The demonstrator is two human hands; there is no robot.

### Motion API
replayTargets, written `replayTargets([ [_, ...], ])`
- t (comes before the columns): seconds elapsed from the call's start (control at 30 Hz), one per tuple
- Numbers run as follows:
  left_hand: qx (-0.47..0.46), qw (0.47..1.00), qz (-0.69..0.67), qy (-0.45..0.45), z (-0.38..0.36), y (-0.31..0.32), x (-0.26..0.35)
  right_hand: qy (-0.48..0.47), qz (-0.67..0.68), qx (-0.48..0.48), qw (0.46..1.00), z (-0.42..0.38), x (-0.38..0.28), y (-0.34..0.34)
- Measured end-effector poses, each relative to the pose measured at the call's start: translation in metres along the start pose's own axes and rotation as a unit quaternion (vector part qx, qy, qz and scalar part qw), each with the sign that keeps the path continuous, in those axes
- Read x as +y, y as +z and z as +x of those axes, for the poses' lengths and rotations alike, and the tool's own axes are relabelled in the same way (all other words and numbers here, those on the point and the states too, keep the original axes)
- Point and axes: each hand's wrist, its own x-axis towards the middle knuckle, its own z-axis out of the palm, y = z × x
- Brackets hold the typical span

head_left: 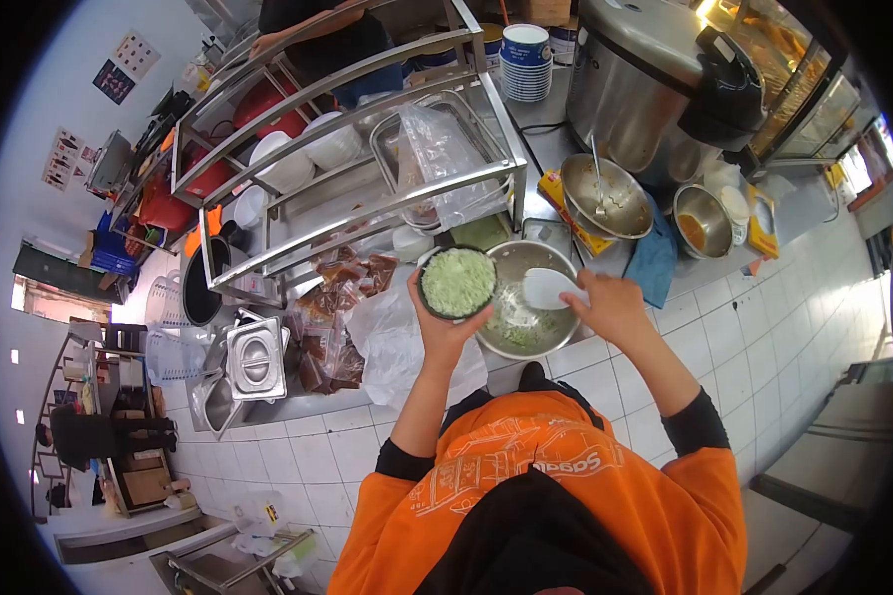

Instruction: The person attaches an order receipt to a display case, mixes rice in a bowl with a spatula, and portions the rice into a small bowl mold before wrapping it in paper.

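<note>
My left hand is wrapped round a dark bowl heaped with pale green rice. To its right, my right hand grips a white rice paddle by the handle end. The paddle's blade is over a steel mixing bowl, where some green bits cling to the bottom and wall. Whether the blade touches the bowl cannot be told. Behind the dark bowl, part of a green surface shows at the counter's edge.
Left of the bowls lie a clear plastic bag and several brown sauce packets. A metal rack stands behind. To the right are a steel bowl with a spoon, a blue cloth, a smaller steel bowl and a large cooker.
</note>
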Motion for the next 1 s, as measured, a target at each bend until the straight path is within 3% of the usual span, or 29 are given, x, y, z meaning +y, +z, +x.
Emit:
replayTargets([
  [0.07, 0.03, 1.0, 0.005, -0.001, -0.002, -0.012, 0.002, -0.054, -0.087, 0.19, 0.976, 0.005, 0.0, 0.029],
  [0.17, 0.051, 0.996, 0.072, 0.025, -0.008, -0.052, -0.011, -0.096, -0.018, 0.211, 0.973, 0.007, -0.035, 0.049],
  [0.27, 0.042, 0.994, 0.098, -0.033, -0.029, -0.088, -0.022, -0.129, 0.036, 0.097, 0.986, 0.009, -0.063, 0.084],
  [0.43, 0.056, 0.987, 0.078, -0.126, -0.069, -0.125, -0.035, -0.118, 0.046, 0.066, 0.99, 0.029, -0.086, 0.107],
  [0.87, -0.038, 0.991, 0.07, -0.106, -0.08, -0.175, -0.054, -0.138, -0.004, 0.027, 0.99, 0.04, -0.091, 0.109],
  [1.0, -0.053, 0.99, 0.074, -0.104, -0.085, -0.184, -0.057, -0.182, -0.025, 0.047, 0.982, 0.038, -0.096, 0.104],
])
